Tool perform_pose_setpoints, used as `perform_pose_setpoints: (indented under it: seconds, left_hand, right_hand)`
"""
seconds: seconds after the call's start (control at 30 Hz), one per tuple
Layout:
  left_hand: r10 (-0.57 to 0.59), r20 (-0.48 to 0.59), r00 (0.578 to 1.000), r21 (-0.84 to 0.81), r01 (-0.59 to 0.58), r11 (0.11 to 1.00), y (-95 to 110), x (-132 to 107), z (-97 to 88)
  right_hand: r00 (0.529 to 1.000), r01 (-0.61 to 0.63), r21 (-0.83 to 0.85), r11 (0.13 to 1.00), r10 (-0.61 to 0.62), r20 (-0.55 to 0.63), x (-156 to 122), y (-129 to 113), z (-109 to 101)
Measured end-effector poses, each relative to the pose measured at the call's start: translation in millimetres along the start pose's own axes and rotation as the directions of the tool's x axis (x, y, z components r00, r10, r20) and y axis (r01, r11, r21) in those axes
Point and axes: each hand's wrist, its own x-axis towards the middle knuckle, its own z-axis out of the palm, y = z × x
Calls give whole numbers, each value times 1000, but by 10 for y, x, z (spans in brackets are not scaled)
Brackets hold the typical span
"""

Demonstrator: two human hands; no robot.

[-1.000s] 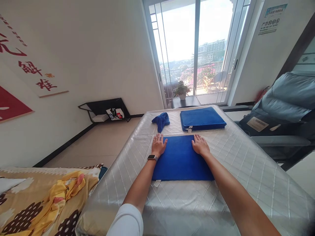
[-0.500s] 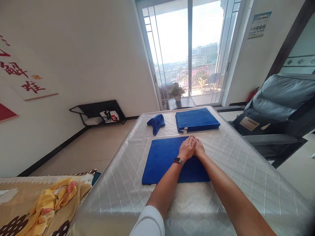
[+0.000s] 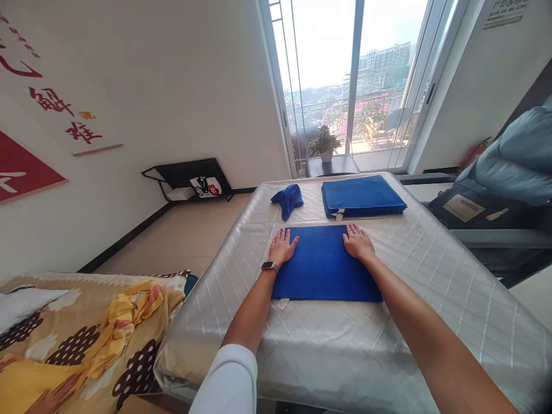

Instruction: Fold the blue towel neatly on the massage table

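Observation:
A folded blue towel (image 3: pixel 321 267) lies flat on the silver quilted mattress (image 3: pixel 233 287), a small white tag at its near edge. My left hand (image 3: pixel 282 247) rests on its far left corner, fingers spread and a watch on the wrist. On the far right corner lies my right hand (image 3: pixel 359 241), flat with fingers stretched out. Beyond the towel sits a stack of folded blue towels (image 3: pixel 364 194), also tagged. A crumpled blue cloth (image 3: pixel 288 200) lies to the left of the stack.
At lower left a patterned bed (image 3: pixel 99 339) holds a yellow cloth (image 3: pixel 129 313), and another person's hand (image 3: pixel 56 394) shows there. A grey recliner (image 3: pixel 509 172) stands on the right. A potted plant (image 3: pixel 325 144) is on a chair by the glass door.
My hands were together near the towel's far edge; they have parted, the left to the left corner and the right to the right corner. The view has shifted.

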Motion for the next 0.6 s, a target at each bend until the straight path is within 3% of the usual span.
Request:
perform_pose_setpoints:
  seconds: [0.13, 0.27, 0.33, 0.53, 0.6]
  left_hand:
    - [-13, 2, 1000, -26, 13, 1000, 24, -7, -5]
    - [-8, -1, 1000, -43, 8, 999, 37, -9, -17]
    - [-10, -2, 1000, -45, 10, 999, 37, -12, -18]
    - [-9, -7, 1000, -21, 9, 1000, 56, -24, -16]
    - [-12, 9, 1000, -5, 12, 1000, 50, -25, -38]
  right_hand:
    - [1000, 9, -5, 1000, -9, -30, -39, -41, -42]
    - [975, 52, -62, 997, -64, -212, -206, -95, -119]
    - [967, 76, -84, 993, -95, -239, -326, -99, -139]
    - [999, 46, -60, 997, -45, 24, -609, -30, -51]
    - [998, 47, -55, 997, -44, 51, -642, -15, -20]
